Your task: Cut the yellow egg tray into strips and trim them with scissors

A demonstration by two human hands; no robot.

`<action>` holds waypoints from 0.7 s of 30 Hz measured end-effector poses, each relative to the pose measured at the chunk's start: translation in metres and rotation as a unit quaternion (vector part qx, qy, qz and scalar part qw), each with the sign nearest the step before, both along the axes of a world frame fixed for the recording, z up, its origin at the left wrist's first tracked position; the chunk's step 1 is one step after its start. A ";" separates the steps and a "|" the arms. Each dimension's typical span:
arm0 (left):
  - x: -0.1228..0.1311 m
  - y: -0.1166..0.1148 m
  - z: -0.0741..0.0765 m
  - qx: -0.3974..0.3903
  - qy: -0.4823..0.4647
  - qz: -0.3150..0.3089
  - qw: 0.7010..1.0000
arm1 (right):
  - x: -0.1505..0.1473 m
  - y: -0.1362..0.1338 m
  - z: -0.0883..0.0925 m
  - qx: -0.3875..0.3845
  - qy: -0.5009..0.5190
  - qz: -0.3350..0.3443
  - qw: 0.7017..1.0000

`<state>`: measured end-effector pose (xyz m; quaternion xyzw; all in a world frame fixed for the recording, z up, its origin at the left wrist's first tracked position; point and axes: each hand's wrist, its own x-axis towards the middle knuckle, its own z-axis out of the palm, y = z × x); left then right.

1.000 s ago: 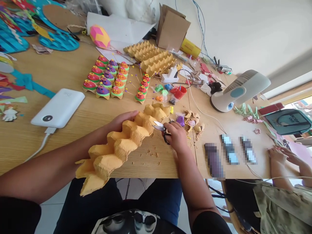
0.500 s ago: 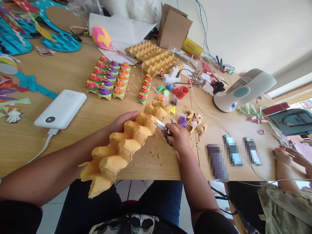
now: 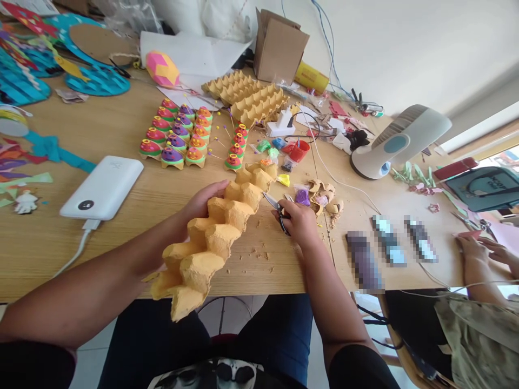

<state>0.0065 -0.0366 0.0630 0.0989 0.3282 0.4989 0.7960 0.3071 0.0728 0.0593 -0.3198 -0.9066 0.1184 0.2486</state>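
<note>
1. We hold a yellow-brown moulded-pulp egg-carton strip (image 3: 219, 237) aslant, its far end up and to the right, its near end out past the edge of the wooden table (image 3: 133, 275).
2. Our left hand (image 3: 205, 201) is clamped on the strip's left side, toward the far half; the thumb lies along that side, while the other fingers are mostly hidden.
3. Our right hand (image 3: 300, 220) is closed round the black handles of the scissors (image 3: 272, 202), to the right of the strip, with the carton lying between our two hands.
4. The blades point at the strip's right edge, near its far part — we cannot tell whether the tip touches.
5. Below the scissors we see pulp crumbs (image 3: 254, 253) scattered on the table; just beyond the right hand sit a bag of purple clay (image 3: 302, 196) and cut carton cups (image 3: 316, 204).
6. Farther back stand painted egg-cup rows (image 3: 175, 139) — red, purple and orange over green — with stacked egg trays (image 3: 259, 102) behind and to their right.
</note>
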 end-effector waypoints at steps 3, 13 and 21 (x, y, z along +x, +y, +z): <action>0.004 -0.002 0.002 0.005 0.007 0.010 1.000 | 0.001 0.004 -0.003 -0.016 0.013 -0.030 0.999; 0.021 -0.006 0.015 0.031 0.027 0.024 0.999 | 0.001 0.000 0.006 -0.115 0.054 -0.025 0.992; 0.032 -0.004 0.012 0.055 0.039 0.075 0.995 | 0.001 -0.004 0.009 -0.057 0.052 0.000 0.997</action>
